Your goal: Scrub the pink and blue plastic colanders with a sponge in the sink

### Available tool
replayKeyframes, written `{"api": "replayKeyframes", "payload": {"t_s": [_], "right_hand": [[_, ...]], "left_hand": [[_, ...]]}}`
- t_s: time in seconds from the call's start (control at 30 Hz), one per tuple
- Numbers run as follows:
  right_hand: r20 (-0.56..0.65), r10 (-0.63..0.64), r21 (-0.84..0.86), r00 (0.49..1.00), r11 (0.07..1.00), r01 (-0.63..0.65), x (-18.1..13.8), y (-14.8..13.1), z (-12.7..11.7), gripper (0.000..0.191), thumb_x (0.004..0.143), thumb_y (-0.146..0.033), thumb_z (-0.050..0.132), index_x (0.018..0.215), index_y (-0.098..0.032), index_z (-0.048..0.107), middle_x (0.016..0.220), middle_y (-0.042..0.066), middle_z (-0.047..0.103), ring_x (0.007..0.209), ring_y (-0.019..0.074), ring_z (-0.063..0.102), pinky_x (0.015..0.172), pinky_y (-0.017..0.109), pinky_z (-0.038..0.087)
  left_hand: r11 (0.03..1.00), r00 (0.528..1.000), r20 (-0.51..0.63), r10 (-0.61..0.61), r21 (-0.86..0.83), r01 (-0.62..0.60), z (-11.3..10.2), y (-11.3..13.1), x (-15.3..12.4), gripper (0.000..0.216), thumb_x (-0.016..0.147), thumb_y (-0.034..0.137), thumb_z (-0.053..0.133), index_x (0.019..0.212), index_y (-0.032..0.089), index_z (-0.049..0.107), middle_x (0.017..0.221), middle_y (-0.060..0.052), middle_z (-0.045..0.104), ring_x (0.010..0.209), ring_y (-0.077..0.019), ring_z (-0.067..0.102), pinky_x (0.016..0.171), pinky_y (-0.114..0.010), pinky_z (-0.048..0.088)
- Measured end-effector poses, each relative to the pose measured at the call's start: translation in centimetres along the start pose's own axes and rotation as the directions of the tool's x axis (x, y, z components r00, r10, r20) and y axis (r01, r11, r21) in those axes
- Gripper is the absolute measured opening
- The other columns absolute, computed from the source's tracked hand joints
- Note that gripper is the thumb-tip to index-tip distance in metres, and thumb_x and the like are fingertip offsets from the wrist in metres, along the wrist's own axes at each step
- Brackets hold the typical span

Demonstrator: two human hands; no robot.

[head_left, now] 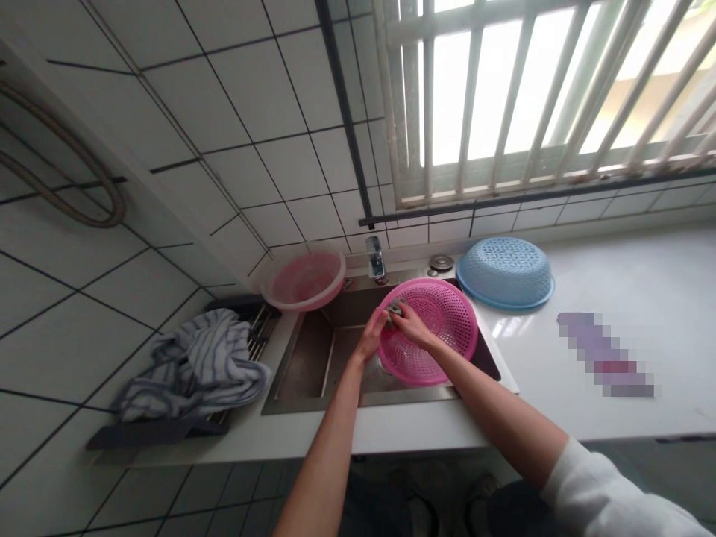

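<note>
Head view: left hand (372,337) holds perforated pink colander (444,339).

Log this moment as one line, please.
left hand: grips pink colander rim | right hand: holds grey pad inside it | over sink | blue colander: upturned on counter

Overexposed daylight from barred window (548,89), wide-angle edge distortion.

White tiled walls (268,97), bright barred window (531,89)
</note>
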State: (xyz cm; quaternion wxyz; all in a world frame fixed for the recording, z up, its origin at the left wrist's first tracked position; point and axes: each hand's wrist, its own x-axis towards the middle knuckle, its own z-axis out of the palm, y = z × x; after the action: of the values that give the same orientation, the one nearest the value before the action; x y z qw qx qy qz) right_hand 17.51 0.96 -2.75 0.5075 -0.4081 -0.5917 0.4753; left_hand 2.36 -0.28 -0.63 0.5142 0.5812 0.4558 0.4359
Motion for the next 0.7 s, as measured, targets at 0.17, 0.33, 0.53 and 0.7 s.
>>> {"api": "replayKeyframes", "payload": {"t_s": [0.17,0.33,0.53,0.7], "right_hand": [[0.275,0.014,-0.016,0.961,1.0,-0.01,-0.4,0.3,0.7,0.016,0.083,-0.032,0.059,0.09,-0.017,0.062,0.08,0.001,0.064,0.07,0.0152,0.056,0.066,0.026,0.045],[-0.075,-0.002,0.0,0.997,1.0,0.002,0.3,0.4,-0.2,0.02,0.085,-0.039,0.058,0.087,-0.019,0.057,0.084,0.002,0.063,0.074,0.0157,0.055,0.068,0.026,0.044],[0.267,0.028,-0.039,0.963,0.999,-0.019,-0.3,0.1,0.4,0.015,0.082,-0.029,0.06,0.089,-0.017,0.064,0.081,0.002,0.066,0.069,0.0151,0.055,0.066,0.026,0.044],[-0.15,0.0,0.006,0.989,1.0,0.001,0.6,0.1,-1.0,0.025,0.086,-0.043,0.058,0.092,-0.019,0.059,0.088,0.003,0.065,0.076,0.0166,0.054,0.068,0.026,0.045]], "left_hand": [[0.998,0.999,-0.028,0.03,0.056,-0.029,-0.4,0.3,-0.1,0.073,0.084,0.076,0.064,0.131,0.021,0.069,0.145,-0.012,0.065,0.14,-0.0335,0.054,0.123,-0.046,0.032],[1.0,0.999,0.028,0.02,0.023,-0.02,0.0,0.3,-0.1,0.077,0.084,0.077,0.063,0.135,0.02,0.067,0.145,-0.014,0.065,0.14,-0.0333,0.054,0.123,-0.047,0.033],[0.998,0.999,-0.029,0.017,0.062,-0.016,-0.5,-0.2,0.1,0.075,0.084,0.077,0.063,0.131,0.019,0.069,0.148,-0.013,0.063,0.143,-0.0341,0.052,0.125,-0.047,0.03],[0.999,0.999,-0.007,-0.042,0.028,0.042,0.1,0.0,-0.2,0.072,0.086,0.075,0.063,0.137,0.023,0.065,0.15,-0.011,0.061,0.149,-0.0342,0.044,0.126,-0.047,0.027]]}}
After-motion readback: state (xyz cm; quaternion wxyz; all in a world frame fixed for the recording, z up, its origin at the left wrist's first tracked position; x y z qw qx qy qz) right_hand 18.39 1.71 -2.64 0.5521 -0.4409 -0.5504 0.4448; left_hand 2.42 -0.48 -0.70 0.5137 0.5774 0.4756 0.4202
